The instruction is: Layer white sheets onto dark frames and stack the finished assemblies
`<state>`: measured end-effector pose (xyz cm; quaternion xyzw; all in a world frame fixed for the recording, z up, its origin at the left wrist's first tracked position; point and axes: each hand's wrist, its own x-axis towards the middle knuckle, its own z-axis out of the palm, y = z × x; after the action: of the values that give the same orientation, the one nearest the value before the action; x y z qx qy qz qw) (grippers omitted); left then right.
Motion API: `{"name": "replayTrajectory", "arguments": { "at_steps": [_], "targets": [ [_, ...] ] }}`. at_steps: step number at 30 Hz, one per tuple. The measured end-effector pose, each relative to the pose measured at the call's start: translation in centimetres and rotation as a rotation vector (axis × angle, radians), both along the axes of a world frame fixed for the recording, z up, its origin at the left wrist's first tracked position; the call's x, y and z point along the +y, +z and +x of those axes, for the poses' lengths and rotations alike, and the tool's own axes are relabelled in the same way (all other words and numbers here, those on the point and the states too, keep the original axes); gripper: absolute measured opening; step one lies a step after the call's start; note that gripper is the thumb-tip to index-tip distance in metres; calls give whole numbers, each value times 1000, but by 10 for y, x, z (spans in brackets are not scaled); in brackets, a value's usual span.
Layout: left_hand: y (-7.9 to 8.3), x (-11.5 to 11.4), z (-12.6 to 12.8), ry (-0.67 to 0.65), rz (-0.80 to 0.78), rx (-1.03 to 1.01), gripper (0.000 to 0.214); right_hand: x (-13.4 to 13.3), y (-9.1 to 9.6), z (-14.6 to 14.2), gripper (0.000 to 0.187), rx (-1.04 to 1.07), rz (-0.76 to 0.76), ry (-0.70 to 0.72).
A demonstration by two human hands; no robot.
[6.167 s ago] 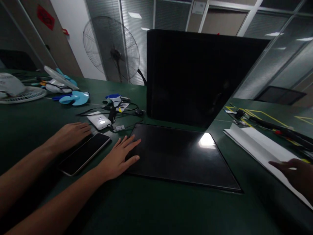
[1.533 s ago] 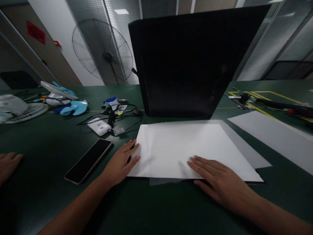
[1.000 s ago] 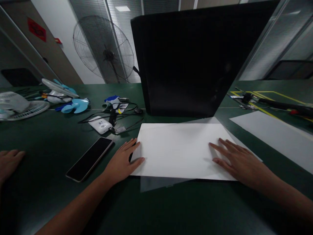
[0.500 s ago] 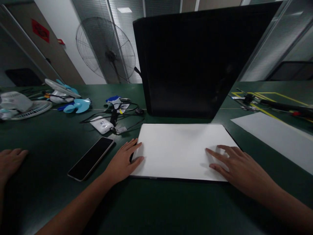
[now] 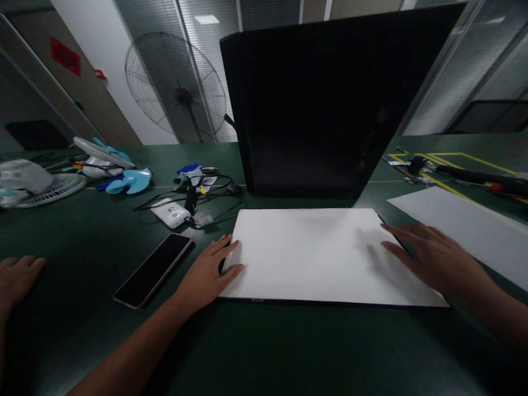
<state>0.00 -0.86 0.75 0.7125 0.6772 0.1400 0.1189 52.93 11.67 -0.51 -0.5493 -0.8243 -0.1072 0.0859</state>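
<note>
A flat white rectangular sheet (image 5: pixel 305 256) with a thin dark edge lies on the green table before me. My left hand (image 5: pixel 210 269) rests at its left edge, fingers and thumb spread, the thumb lying on the white surface. Over its right edge is my right hand (image 5: pixel 429 256), fingers loosely stretched and holding nothing; its shadow falls on the white surface. Just behind the sheet stands a large black panel (image 5: pixel 325 110), upright and tilted, with a strip of table visible between them.
To the left lie a dark-screened phone (image 5: pixel 153 270), a white device with cables (image 5: pixel 170 213), and fan parts (image 5: pixel 130 181). Another person's hand (image 5: pixel 18 278) rests at far left. A second white sheet (image 5: pixel 457 225) and a black tool-like object (image 5: pixel 470 175) lie right.
My right hand has moved right and slightly up, from the white surface to its right edge. My left hand has stayed in place. The view has shifted slightly.
</note>
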Motion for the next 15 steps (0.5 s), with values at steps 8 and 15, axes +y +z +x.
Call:
{"name": "replayTrajectory", "arguments": {
  "at_steps": [8,15],
  "targets": [
    [-8,3,-4,43,4,-29,72,60,-24,129,88,50,-91,-513],
    [-10,4,-4,56,2,-37,72,59,-20,135,43,46,-105,-509]
  ]
}}
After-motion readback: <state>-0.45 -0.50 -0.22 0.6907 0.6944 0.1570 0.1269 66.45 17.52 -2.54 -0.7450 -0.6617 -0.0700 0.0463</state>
